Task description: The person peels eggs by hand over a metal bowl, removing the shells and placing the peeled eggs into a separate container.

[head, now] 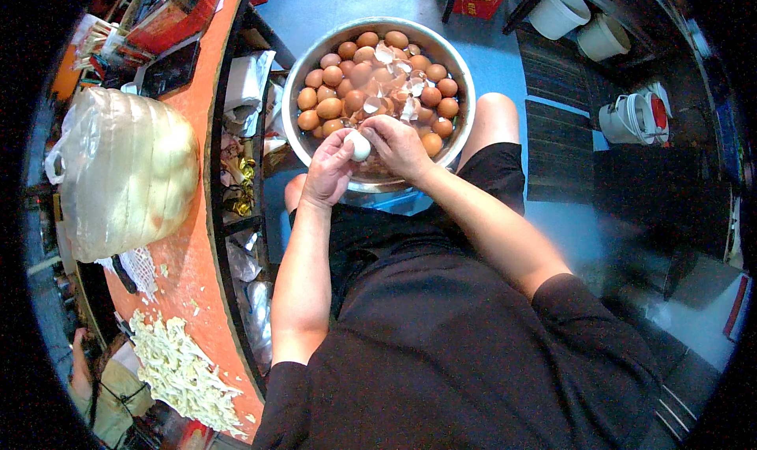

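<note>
A round metal basin [467, 110] between the knees holds many brown eggs [329, 108], with broken eggshells [410, 108] piled among them. Over its near side, my left hand [329, 172] holds a peeled white egg [359, 146] between thumb and fingers. Close against the egg's right side is my right hand [397, 147], its thumb and fingertips bent together. Whether a piece of shell is pinched in them cannot be told.
On the left, an orange counter [177, 272] bears a large plastic bag [127, 172] and a heap of chopped pale vegetable [183, 373]. Below it are shelves with bags. White buckets [627, 119] stand at the right. Part of another person [81, 361] shows at the lower left.
</note>
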`<state>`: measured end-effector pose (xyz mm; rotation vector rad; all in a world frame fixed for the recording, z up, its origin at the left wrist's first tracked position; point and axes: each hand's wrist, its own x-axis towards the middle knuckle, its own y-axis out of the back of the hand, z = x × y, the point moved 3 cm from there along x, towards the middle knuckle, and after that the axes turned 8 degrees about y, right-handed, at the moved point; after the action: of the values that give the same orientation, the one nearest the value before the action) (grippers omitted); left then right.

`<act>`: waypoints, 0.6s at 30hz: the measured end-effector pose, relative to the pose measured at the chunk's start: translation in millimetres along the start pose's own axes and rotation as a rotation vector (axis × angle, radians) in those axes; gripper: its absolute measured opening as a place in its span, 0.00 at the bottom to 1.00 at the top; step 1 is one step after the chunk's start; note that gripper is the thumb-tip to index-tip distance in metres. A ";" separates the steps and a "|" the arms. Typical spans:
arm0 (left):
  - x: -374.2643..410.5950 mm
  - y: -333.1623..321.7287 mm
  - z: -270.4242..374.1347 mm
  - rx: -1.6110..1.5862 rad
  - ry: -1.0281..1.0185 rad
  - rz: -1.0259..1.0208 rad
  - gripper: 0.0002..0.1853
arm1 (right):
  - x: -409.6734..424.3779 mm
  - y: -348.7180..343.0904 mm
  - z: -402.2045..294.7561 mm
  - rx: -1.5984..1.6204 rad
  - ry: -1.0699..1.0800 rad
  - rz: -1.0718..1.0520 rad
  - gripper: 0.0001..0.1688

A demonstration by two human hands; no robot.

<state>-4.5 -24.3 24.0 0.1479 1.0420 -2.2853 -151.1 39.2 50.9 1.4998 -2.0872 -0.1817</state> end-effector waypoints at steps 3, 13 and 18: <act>-0.7 -3.1 1.7 0.008 0.003 0.014 0.17 | -0.1 0.0 1.0 -0.052 0.016 -0.009 0.09; -0.6 -7.6 1.1 -0.011 0.027 0.002 0.18 | -0.5 -2.4 13.8 -0.232 0.041 -0.071 0.06; 2.3 0.9 -4.1 0.065 0.008 0.021 0.20 | 1.1 -3.8 11.2 -0.236 -0.020 -0.078 0.09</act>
<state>-6.4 -22.9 19.8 0.1943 0.9666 -2.3020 -153.9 34.5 40.3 1.4404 -1.9471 -0.4582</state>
